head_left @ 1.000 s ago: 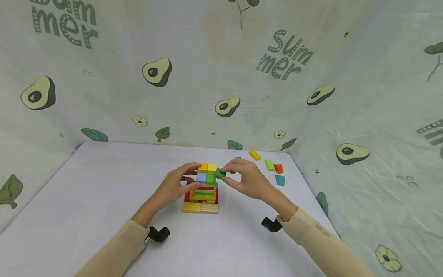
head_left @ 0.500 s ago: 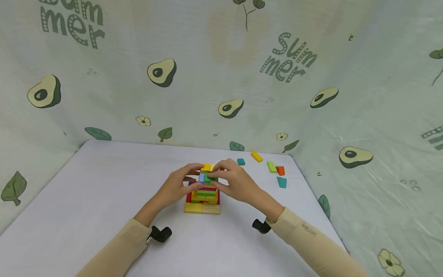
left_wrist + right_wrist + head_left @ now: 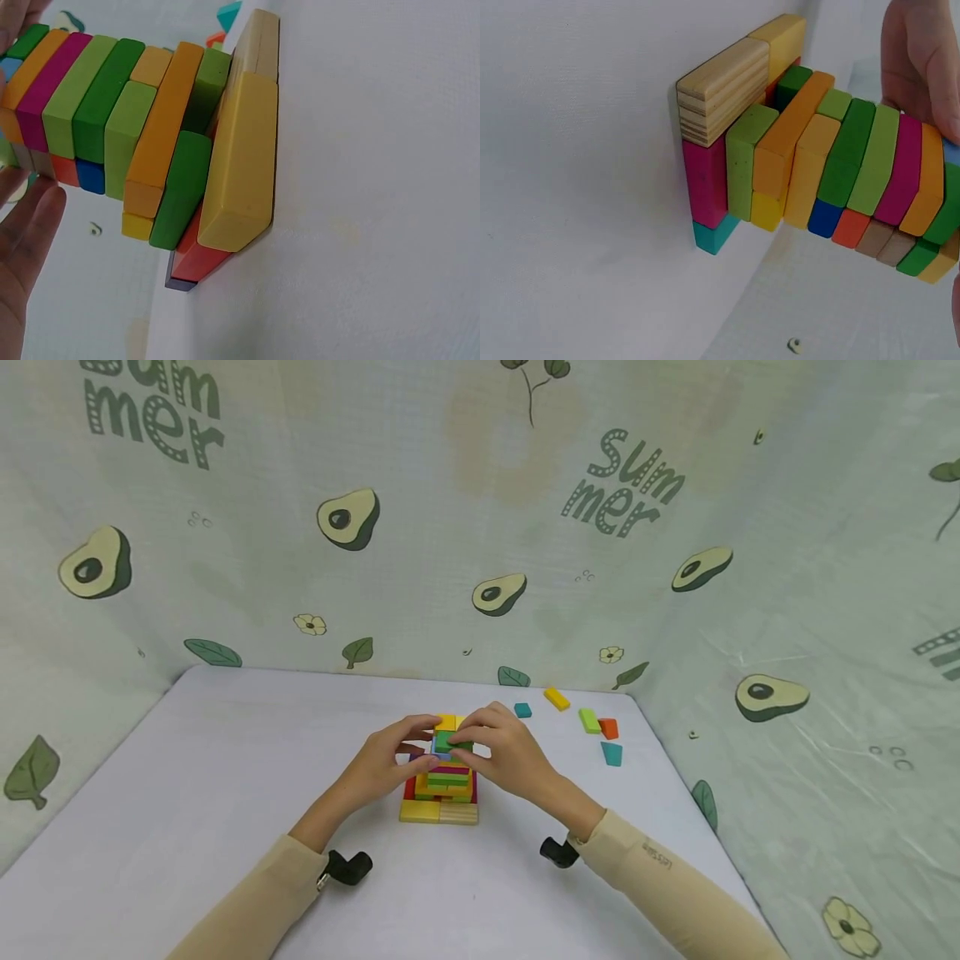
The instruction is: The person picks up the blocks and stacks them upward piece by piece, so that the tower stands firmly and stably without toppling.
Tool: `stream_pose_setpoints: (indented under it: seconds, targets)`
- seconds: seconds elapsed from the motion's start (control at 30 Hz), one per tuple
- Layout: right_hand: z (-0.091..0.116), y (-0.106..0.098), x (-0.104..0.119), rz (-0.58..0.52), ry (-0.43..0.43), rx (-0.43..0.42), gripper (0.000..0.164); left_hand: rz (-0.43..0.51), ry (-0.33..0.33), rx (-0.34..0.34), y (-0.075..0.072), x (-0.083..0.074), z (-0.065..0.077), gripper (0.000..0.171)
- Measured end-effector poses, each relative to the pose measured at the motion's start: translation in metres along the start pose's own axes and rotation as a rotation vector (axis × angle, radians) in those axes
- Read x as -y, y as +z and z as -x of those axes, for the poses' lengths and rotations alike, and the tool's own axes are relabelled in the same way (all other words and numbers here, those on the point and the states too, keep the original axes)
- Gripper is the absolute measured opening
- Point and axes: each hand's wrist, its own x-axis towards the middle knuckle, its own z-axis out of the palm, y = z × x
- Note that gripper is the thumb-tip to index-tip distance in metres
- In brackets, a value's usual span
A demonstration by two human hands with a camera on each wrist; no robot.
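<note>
A stepped tower of coloured wooden blocks [image 3: 448,781] stands at mid-table in the head view. My left hand [image 3: 382,766] steadies its upper part, thumb in front and fingers towards the back. From the right, my right hand [image 3: 510,752] pinches a green block [image 3: 443,742] at the tower's top, over a light blue block. Whether the green block rests fully there is partly hidden by fingers. The left wrist view shows the tower's layers [image 3: 127,112] beside the left fingers. In the right wrist view, the layers [image 3: 855,157] rise from a wider base.
Loose blocks lie at the back right: a small teal one [image 3: 522,710], a yellow one [image 3: 557,698], a lime green one [image 3: 589,721], an orange one [image 3: 609,727] and another teal one [image 3: 612,753]. Printed cloth [image 3: 420,635] hangs behind the white table [image 3: 225,760].
My right hand has brought the green block leftward from beside the tower onto its top. It has shifted slightly further left since half a second ago. The left hand has stayed at the tower.
</note>
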Motion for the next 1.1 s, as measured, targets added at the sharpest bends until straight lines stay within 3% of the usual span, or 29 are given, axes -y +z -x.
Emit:
stream_pose_setpoints:
  seconds: [0.53,0.73,0.83,0.93,1.1]
  targets:
    - [-0.002,0.005,-0.002,0.003,-0.016,-0.018,0.02,0.011,-0.007,-0.012,-0.001,-0.001,0.001,0.063]
    - [0.005,-0.004,-0.008,-0.017,0.037,-0.024,0.024,0.011,-0.01,-0.007,0.002,-0.001,-0.001,0.064]
    - [0.012,-0.013,-0.025,-0.009,0.116,-0.028,0.025,0.006,-0.023,-0.002,0.003,-0.001,-0.002,0.064]
    - [0.021,-0.018,-0.056,0.009,0.205,-0.009,0.029,0.003,-0.048,-0.001,0.004,-0.001,-0.003,0.064]
    - [0.039,-0.013,-0.121,-0.01,0.401,0.133,0.042,0.003,-0.058,-0.008,0.004,0.001,0.0,0.064]
